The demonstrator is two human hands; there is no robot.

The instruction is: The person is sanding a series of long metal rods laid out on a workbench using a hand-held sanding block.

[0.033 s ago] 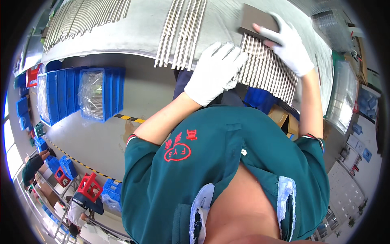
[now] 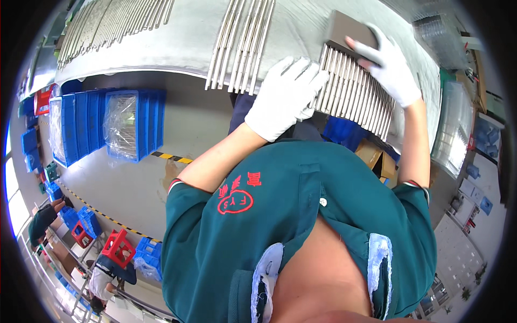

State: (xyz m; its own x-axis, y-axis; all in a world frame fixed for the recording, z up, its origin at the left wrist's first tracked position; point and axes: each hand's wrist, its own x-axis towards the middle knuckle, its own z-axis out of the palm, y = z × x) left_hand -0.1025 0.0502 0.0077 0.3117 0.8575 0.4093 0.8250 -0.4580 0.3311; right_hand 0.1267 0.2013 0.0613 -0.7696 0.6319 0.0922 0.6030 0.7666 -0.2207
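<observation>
My right hand (image 2: pixel 392 70), in a white glove with some bare fingertips, grips a flat grey-brown rectangular block (image 2: pixel 347 29). The block lies over the far ends of a close row of slim metal rods (image 2: pixel 355 89). On the left side of this row rests my white-gloved left hand (image 2: pixel 285 97), its fingers extended and close together, touching the outermost rods. The undersides of its fingers are hidden. Left of that hand lie two smaller groups of similar rods (image 2: pixel 239 46), with their near ends past the table edge.
More rods (image 2: pixel 113 29) lie in a wide row at the table's far left. Blue crates (image 2: pixel 151 124) with plastic-wrapped contents stand on the floor at left. Clear plastic trays (image 2: pixel 452 126) are stacked at right. Two people are at the lower left, near a red stool (image 2: pixel 117 247).
My right hand and the block have shifted slightly right and nearer to me along the rods' far ends. My left hand stays in place.
</observation>
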